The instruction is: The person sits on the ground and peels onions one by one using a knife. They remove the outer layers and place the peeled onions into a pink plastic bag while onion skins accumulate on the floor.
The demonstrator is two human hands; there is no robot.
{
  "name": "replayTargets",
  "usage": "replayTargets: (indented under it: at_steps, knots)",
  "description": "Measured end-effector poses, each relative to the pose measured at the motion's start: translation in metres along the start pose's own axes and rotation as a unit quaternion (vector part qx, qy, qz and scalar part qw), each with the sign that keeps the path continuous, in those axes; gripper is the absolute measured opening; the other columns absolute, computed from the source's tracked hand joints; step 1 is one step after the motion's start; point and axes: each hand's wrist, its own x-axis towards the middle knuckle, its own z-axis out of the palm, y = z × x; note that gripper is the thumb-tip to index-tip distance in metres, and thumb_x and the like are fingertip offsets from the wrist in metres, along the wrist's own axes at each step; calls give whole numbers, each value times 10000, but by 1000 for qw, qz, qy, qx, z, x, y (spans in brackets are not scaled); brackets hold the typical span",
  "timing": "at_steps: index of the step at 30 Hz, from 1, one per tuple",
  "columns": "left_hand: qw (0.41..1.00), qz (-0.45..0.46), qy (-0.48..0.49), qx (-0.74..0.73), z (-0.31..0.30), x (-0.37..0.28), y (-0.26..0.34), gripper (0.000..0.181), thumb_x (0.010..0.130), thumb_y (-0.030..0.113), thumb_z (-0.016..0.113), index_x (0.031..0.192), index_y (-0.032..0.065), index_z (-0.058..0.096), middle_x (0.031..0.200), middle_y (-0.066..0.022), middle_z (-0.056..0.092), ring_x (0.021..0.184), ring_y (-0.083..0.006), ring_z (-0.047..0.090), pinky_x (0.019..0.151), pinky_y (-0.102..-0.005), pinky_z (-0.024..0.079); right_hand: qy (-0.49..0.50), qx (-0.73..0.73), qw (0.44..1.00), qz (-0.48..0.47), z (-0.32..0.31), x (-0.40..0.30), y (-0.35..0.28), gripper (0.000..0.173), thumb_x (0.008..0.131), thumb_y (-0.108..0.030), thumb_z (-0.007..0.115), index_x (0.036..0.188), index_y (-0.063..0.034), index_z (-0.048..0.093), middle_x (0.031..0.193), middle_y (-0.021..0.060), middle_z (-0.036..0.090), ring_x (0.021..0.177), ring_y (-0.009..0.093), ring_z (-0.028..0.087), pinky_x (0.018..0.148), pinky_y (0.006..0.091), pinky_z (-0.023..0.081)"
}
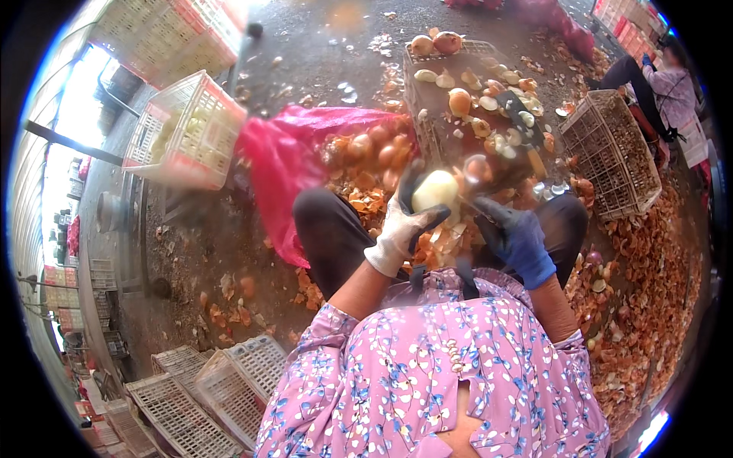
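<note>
A pale peeled onion [435, 192] rests in my left hand [408, 220], which wears a white glove with dark coated fingers. Just to its right is my right hand [509, 232], in a blue glove with dark fingers. Those fingers are bent around something thin, perhaps a tool, too blurred to name. Beyond my hands, an upturned plastic crate [421, 103] bears onions, cut pieces and a wide dark blade [518, 117] with a wooden handle. Left of the crate, a pink mesh sack [275, 172] lies open with unpeeled onions [389, 154] at its mouth.
A crate of peeled onions [189, 131] stands at the left. An empty-looking dirty crate [613, 154] stands at the right, near a seated person [667, 91]. Onion skins [647, 286] cover the floor at the right. Several stacked crates [183, 406] stand at the lower left.
</note>
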Motion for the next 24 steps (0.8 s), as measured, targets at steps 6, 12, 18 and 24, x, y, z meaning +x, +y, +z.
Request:
replayTargets:
  at_steps: [6, 12, 18, 24]
  knots:
    - [992, 5, 12, 127, 6, -3, 2, 849, 758, -54, 781, 1498, 33, 373, 1376, -99, 532, 1220, -183, 570, 999, -317, 515, -11, -149, 988, 43, 12, 1, -10, 339, 944, -288, 646, 1214, -85, 680, 828, 165, 707, 702, 347, 695, 611, 417, 534]
    - [983, 24, 9, 183, -2, -2, -4, 808, 761, -49, 786, 1474, 32, 414, 1324, -88, 575, 1180, -164, 592, 972, -298, 522, -120, 273, 918, 263, 16, 10, 9, 368, 1018, -346, 559, 1191, -54, 699, 585, 25, 561, 504, 159, 544, 482, 304, 411]
    - [992, 1, -11, 124, -5, -1, -11, 858, 753, -11, 798, 1498, 41, 374, 1334, -91, 564, 1173, -172, 593, 938, -307, 541, -49, 443, 813, 375, 36, 4, 11, 344, 1005, -390, 602, 1026, -62, 703, 585, -56, 478, 460, 38, 416, 421, 220, 300]
    - [993, -33, -57, 96, -4, -5, -11, 1042, 710, 80, 852, 1561, 48, 252, 1355, -124, 524, 1196, -211, 574, 1004, -329, 492, 49, 504, 781, 365, 57, 19, -2, 248, 955, -303, 703, 834, -97, 638, 620, -43, 547, 464, 46, 476, 416, 225, 357]
